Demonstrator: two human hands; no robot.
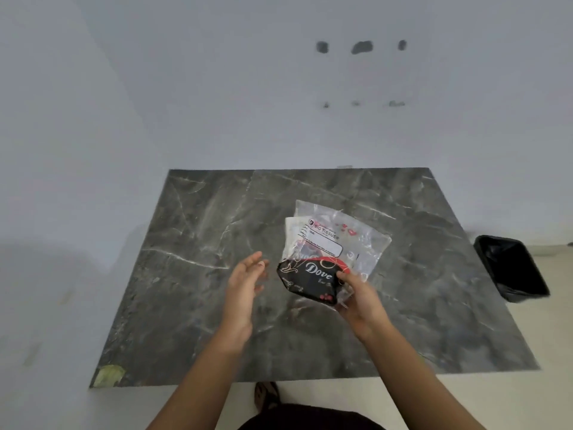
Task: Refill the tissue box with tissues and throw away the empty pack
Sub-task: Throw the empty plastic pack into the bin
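A black tissue box point(310, 279) with white "Dove" lettering and red trim is held just above the dark marble table point(192, 231), gripped at its right end by my right hand point(361, 301). A clear plastic tissue pack point(347, 237) labelled "Big Tissues" lies behind and partly under the box, its near edge also under my right fingers. White tissue shows at its left side. My left hand point(245, 282) hovers open a short way left of the box, palm turned toward it, touching nothing.
A black bin point(511, 268) lined with a black bag stands on the pale floor beyond the table's right edge. White walls close off the back and left. A yellowish patch point(108, 375) marks the table's near left corner. My foot point(266, 395) shows under the near edge.
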